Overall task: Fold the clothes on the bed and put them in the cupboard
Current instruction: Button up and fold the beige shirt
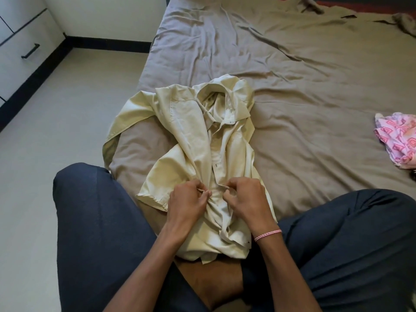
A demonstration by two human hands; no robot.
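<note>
A pale yellow collared shirt [198, 136] lies crumpled on the near left corner of the bed [304, 86], collar pointing away from me. My left hand [186, 206] pinches the left edge of its button placket low on the front. My right hand [245, 201] pinches the opposite placket edge, a thumb's width away. One sleeve hangs over the bed's left edge. A pink patterned garment [398, 140] lies at the bed's right side. The cupboard [20, 46], white with black handles, stands at the far left.
I sit cross-legged on the bed in dark blue trousers [101, 221], knees on either side of the shirt. The brown sheet is wrinkled. Another brownish cloth [405, 23] lies at the far right corner. Beige floor [56, 131] runs between bed and cupboard.
</note>
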